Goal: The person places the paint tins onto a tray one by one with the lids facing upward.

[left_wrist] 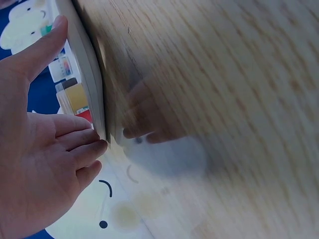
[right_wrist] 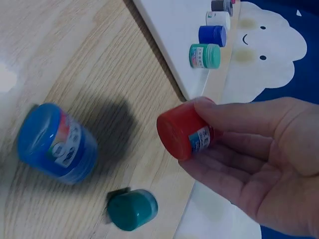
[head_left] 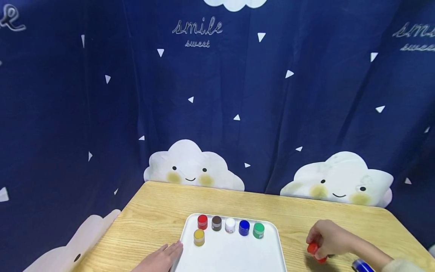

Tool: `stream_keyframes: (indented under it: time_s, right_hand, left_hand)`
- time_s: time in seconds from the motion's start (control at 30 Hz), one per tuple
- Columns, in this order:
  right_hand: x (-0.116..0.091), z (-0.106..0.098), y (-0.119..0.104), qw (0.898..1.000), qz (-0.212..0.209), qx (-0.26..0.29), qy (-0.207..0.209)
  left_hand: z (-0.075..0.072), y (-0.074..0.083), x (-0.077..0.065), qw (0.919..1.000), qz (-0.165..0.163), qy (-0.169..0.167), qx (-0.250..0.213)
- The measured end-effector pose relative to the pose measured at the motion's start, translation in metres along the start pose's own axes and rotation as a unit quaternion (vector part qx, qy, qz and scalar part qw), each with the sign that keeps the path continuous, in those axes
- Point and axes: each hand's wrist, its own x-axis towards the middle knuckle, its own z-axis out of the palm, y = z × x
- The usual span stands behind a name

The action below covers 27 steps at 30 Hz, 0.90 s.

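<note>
My right hand [head_left: 327, 240] holds a red paint jar [right_wrist: 179, 133] above the table, right of the white tray [head_left: 238, 255]. In the right wrist view, the thumb and fingers pinch that jar by one end, and it lies tilted. Below it on the table are a blue paint jar [right_wrist: 55, 142] and a green paint jar [right_wrist: 132, 209]. My left hand [head_left: 161, 258] touches the tray's left edge with its fingers nearly straight and holds nothing. Along the tray's far side runs a row of red, brown, white, blue [head_left: 244, 227] and green jars, with a yellow jar [head_left: 199, 238] in front of the red one.
The wooden table [head_left: 163, 211] spreads around the tray on the left, back and right. Behind it hangs a dark blue curtain [head_left: 210, 94] with white clouds, and its folds meet the table's far edge. The tray has a low raised rim.
</note>
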Motion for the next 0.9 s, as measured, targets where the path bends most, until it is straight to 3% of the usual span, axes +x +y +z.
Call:
stream_keyframes:
  time_s: [0.3, 0.63, 0.9]
  right_hand:
    - [0.018, 0.005, -0.017, 0.998, -0.064, 0.001, -0.026]
    - [0.042, 0.018, -0.037, 0.990, -0.114, 0.058, -0.066]
    - [0.062, 0.045, -0.049, 0.984, -0.107, 0.113, -0.082]
  left_hand:
    - [-0.007, 0.003, 0.001, 0.9998, -0.013, -0.014, -0.008]
    - [-0.007, 0.004, 0.001, 0.9995, -0.018, -0.024, -0.011]
    - [-0.001, 0.003, 0.000, 0.9999, -0.012, -0.010, -0.003]
